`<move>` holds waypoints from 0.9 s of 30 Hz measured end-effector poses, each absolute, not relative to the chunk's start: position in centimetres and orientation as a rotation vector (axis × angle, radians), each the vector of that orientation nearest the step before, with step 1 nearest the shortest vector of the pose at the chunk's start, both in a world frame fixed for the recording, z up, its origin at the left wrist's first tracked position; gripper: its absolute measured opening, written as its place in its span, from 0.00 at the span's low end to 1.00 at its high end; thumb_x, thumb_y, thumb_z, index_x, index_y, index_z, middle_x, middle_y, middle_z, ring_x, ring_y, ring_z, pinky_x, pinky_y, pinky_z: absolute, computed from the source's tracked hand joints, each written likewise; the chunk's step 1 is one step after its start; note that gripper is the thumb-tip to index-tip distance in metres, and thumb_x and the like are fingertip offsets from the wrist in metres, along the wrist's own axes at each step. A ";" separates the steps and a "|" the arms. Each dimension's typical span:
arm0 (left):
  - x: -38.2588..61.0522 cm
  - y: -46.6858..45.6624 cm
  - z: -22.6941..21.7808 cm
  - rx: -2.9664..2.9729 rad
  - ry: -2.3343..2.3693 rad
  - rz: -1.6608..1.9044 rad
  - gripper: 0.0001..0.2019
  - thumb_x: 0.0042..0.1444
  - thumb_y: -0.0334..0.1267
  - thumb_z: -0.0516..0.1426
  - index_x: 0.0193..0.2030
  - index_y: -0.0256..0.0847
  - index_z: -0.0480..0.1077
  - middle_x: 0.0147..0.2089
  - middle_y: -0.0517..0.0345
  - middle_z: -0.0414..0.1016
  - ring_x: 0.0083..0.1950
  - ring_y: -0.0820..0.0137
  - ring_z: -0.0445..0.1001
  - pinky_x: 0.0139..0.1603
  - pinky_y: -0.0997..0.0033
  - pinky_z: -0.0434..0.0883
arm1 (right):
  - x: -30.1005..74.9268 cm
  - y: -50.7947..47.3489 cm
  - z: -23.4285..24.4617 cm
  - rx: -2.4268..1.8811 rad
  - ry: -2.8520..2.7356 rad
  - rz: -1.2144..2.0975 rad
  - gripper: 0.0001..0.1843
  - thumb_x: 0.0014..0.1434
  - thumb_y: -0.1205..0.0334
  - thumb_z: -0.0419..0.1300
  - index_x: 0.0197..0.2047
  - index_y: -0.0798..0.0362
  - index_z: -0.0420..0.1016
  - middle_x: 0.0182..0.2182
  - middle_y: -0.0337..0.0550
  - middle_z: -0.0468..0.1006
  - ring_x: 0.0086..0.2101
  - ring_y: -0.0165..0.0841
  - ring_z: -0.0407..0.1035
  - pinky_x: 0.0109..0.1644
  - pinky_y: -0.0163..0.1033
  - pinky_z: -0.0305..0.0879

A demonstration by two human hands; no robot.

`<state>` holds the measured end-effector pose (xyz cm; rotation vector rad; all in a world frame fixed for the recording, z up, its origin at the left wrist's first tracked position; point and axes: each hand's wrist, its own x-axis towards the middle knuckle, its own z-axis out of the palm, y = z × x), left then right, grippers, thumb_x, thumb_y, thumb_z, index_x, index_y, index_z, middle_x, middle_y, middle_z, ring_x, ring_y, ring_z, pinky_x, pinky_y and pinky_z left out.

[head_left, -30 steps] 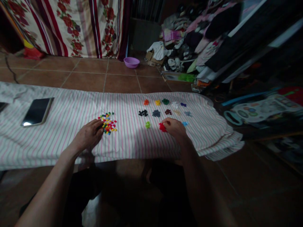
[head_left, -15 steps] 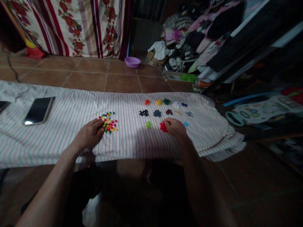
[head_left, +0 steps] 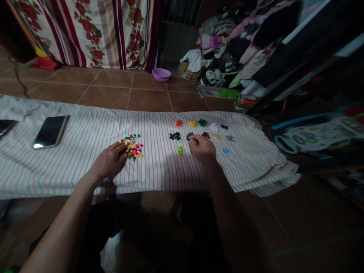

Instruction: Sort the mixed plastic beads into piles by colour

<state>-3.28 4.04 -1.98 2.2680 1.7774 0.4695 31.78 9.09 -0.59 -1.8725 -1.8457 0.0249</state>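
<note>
My left hand (head_left: 109, 163) lies flat on the striped cloth (head_left: 85, 159), fingers stretched out, tips touching a mixed pile of small coloured pieces (head_left: 133, 147). My right hand (head_left: 202, 148) is curled, its fingertips pinched together beside the dark blue-grey pile (head_left: 188, 135). It covers the spot where the red pile lay, and what it pinches is hidden. Around it lie small sorted piles: lime (head_left: 180, 150), black (head_left: 174, 135), maroon (head_left: 206, 134), light blue (head_left: 226, 150), orange (head_left: 178, 123), yellow (head_left: 192, 123) and green (head_left: 202, 122).
A phone (head_left: 50, 131) lies face up on the cloth at left, and a second one (head_left: 5, 126) shows at the edge. A purple bowl (head_left: 161, 74) sits on the tiled floor behind. A clothes heap (head_left: 227, 57) and a toy (head_left: 309, 136) fill the right side.
My right hand has moved forward and left from the red pile towards the dark blue-grey pile, and the red pieces are now out of sight. My left hand has stayed at the mixed pile.
</note>
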 end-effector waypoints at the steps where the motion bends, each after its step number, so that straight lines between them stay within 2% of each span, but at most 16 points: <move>1: -3.3 4.0 -2.1 2.267 1.783 0.479 0.19 0.59 0.43 0.48 0.53 0.41 0.71 0.59 0.48 0.74 0.63 0.61 0.69 0.64 0.55 0.68 | 31.1 9.2 -0.7 -1.834 -1.862 0.030 0.15 0.58 0.64 0.51 0.40 0.53 0.79 0.36 0.45 0.81 0.37 0.36 0.72 0.44 0.37 0.64; 6: -3.4 4.0 -2.2 2.282 1.769 0.511 0.19 0.60 0.43 0.48 0.53 0.42 0.71 0.58 0.49 0.74 0.62 0.60 0.70 0.63 0.53 0.69 | 28.0 9.7 -1.3 -1.704 -1.964 0.134 0.14 0.58 0.64 0.52 0.39 0.52 0.79 0.35 0.45 0.80 0.37 0.35 0.71 0.46 0.38 0.64; 14: -3.5 3.9 -2.0 2.307 1.727 0.519 0.19 0.61 0.44 0.48 0.54 0.43 0.70 0.59 0.49 0.74 0.64 0.60 0.68 0.63 0.54 0.68 | 23.2 9.7 -2.6 -1.361 -2.092 0.292 0.11 0.60 0.67 0.53 0.37 0.51 0.77 0.32 0.42 0.78 0.35 0.34 0.69 0.44 0.37 0.63; 23: -3.5 3.8 -2.4 2.304 1.726 0.481 0.24 0.61 0.47 0.49 0.57 0.34 0.68 0.61 0.40 0.70 0.66 0.57 0.65 0.66 0.55 0.65 | 18.5 8.8 -4.0 -1.067 -2.346 0.379 0.12 0.62 0.70 0.54 0.44 0.52 0.77 0.38 0.45 0.77 0.41 0.36 0.68 0.49 0.41 0.62; 27: -3.8 3.8 -2.4 2.339 1.677 0.509 0.23 0.61 0.47 0.49 0.57 0.38 0.68 0.61 0.43 0.71 0.66 0.57 0.64 0.65 0.52 0.66 | 18.0 8.9 -4.4 -1.058 -2.386 0.388 0.14 0.62 0.72 0.53 0.44 0.51 0.77 0.39 0.44 0.77 0.42 0.36 0.67 0.51 0.41 0.62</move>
